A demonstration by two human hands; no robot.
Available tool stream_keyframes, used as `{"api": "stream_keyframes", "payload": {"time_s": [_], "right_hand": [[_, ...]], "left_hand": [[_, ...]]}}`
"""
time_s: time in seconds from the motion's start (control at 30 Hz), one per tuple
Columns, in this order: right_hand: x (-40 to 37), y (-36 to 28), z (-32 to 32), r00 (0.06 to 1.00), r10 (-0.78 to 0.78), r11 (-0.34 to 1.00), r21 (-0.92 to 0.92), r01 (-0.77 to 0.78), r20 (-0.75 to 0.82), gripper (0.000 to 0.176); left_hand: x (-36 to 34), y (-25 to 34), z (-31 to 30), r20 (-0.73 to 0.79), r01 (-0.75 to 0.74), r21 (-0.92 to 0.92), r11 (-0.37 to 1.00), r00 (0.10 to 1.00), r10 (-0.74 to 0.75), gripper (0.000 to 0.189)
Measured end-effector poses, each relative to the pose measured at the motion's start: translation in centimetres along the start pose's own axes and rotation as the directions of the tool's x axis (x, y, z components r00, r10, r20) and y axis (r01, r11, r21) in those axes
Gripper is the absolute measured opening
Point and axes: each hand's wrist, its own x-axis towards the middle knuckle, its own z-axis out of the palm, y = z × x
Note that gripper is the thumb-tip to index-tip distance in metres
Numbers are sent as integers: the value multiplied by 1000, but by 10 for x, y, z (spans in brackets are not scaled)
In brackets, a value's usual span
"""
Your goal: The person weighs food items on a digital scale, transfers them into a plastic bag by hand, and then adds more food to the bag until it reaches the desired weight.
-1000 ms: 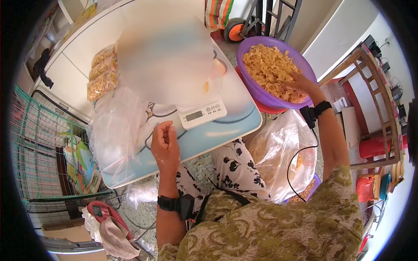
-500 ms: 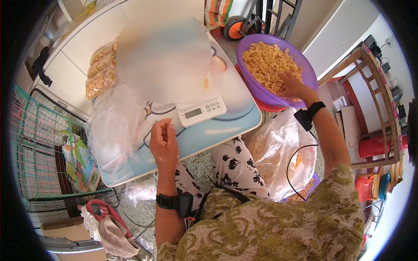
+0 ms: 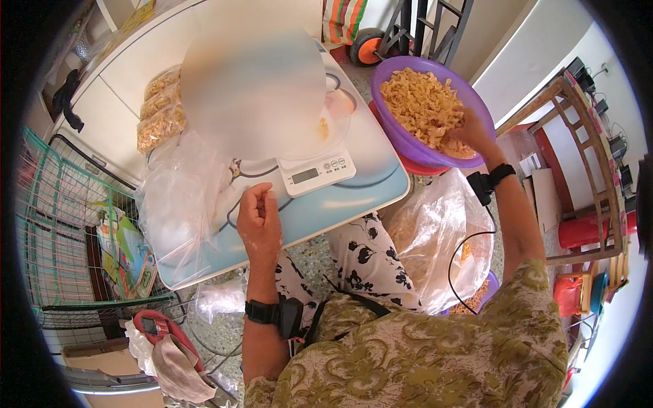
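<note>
The right hand is sunk at the near edge of the round purple plastic basin, its fingers bent down among the pale yellow fried snack pieces heaped inside, and whether any are grasped cannot be told. The left hand is rested on the near edge of the light blue and white tabletop, loosely clenched with nothing seen in it. It is flanked by the white digital kitchen scale and a pile of empty clear plastic bags.
</note>
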Motion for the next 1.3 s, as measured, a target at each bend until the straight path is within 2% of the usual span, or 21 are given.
{"api": "stream_keyframes", "payload": {"time_s": [0.03,0.07,0.13,0.17,0.23,0.27,0.33,0.37,0.43,0.57,0.63,0.73,0.87,0.97,1.03,1.07,1.17,1.23,1.3], "right_hand": [[3,4,-1,997,17,998,68,-12,-72,63],[7,10,-5,997,18,998,67,-13,-72,63],[9,4,-23,993,115,909,403,-105,-1,51],[9,0,-26,993,116,909,403,-106,-1,51],[8,-5,-30,983,183,657,747,-101,-29,40],[7,-7,-34,982,184,657,747,-101,-29,40],[4,-14,-39,963,263,477,859,-186,63,32],[5,-14,-38,963,263,477,859,-187,63,32],[8,-10,-35,968,229,282,945,-164,99,26],[13,-3,-34,966,212,220,956,-195,149,23],[14,-4,-34,962,215,102,976,-192,167,21],[19,-6,-36,963,238,181,968,-174,128,21],[22,-18,-45,950,280,152,970,-189,141,20],[22,-29,-51,962,240,103,982,-157,129,20],[21,-37,-55,976,182,185,970,-155,121,21],[22,-41,-56,976,182,186,970,-155,121,21],[30,-46,-58,968,215,152,975,-162,127,22],[34,-44,-58,980,78,45,981,-188,185,22],[39,-48,-60,981,58,64,980,-187,183,21]], "left_hand": [[0,1,0,0,4,-6,1000,1000,-4,18],[0,2,0,0,9,-11,1000,1000,-9,17],[0,1,0,-5,-7,-1,1000,1000,7,17],[0,0,0,-10,-22,10,1000,1000,22,17],[1,-1,0,-9,-20,12,1000,1000,20,18],[1,-1,0,-10,-18,15,1000,1000,18,18],[0,0,0,-2,4,-2,1000,1000,-4,18],[0,0,0,6,27,-18,999,1000,-27,18],[0,0,-1,2,16,9,1000,1000,-16,18],[0,4,0,3,17,54,998,1000,-17,18],[0,2,0,3,17,43,999,1000,-17,18],[0,2,0,2,15,18,1000,1000,-15,17],[0,2,1,-21,-35,-3,999,999,35,15],[0,-1,1,-28,-49,31,998,998,50,15],[1,-6,1,-23,-41,-1,999,999,41,15],[1,-7,1,-18,-35,-33,999,999,34,15],[0,-2,2,-38,-41,-6,999,998,41,16],[-1,1,1,-31,-29,0,1000,999,29,17],[0,1,0,-24,-16,7,1000,1000,16,18]]}}
